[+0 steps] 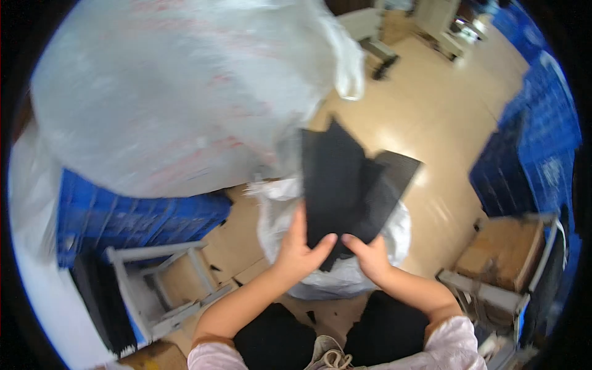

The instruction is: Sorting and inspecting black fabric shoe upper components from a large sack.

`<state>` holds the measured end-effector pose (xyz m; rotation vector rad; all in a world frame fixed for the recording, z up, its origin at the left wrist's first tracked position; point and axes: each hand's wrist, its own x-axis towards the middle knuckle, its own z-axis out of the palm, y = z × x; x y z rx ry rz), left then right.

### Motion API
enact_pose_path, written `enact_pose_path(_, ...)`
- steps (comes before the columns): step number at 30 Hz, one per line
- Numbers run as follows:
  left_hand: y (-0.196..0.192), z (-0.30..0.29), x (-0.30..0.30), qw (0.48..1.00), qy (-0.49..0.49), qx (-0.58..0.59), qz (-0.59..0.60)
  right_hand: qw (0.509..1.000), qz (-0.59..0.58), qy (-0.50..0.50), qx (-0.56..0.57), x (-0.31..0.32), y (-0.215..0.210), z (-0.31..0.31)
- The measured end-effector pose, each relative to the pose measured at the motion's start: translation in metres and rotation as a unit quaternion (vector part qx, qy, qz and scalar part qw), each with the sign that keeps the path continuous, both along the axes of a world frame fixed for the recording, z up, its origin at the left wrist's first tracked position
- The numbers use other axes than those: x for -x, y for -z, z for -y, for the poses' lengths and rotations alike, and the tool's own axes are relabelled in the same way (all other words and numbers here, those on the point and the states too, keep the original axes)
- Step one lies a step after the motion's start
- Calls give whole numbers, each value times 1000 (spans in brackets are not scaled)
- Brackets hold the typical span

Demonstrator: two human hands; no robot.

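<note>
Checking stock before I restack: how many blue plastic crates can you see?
2 stacks: blue crates at the left under the big white sack, and more along the right wall. Single crates blur together; others may be hidden.

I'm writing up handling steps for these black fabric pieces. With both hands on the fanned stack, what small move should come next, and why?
Probably square the stack: the black fabric pieces are splayed, corners pointing different ways, while the left hand and right hand pinch only the lower edge. Sliding the thumbs together to align them, above the white bag below, would likely steady the grip.
</note>
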<state>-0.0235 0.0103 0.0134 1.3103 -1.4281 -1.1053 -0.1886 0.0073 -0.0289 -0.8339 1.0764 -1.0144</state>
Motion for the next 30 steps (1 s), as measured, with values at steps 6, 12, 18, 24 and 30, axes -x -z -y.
enact_pose_path(6,-79,-17,-34,984,33,115,129,981,72,-137,115,16,-9,-11)
enact_pose_path(12,-211,-109,-124,915,-374,127,76,968,26,-168,182,13,3,4)
enact_pose_path(18,-317,-222,-214,788,-533,305,-57,971,42,-214,98,7,5,4)
enact_pose_path(24,-263,-336,-319,757,-637,115,-88,972,47,-223,61,4,9,-3)
enact_pose_path(30,-231,-329,-336,759,-640,-98,-68,978,-21,-193,75,20,15,3)
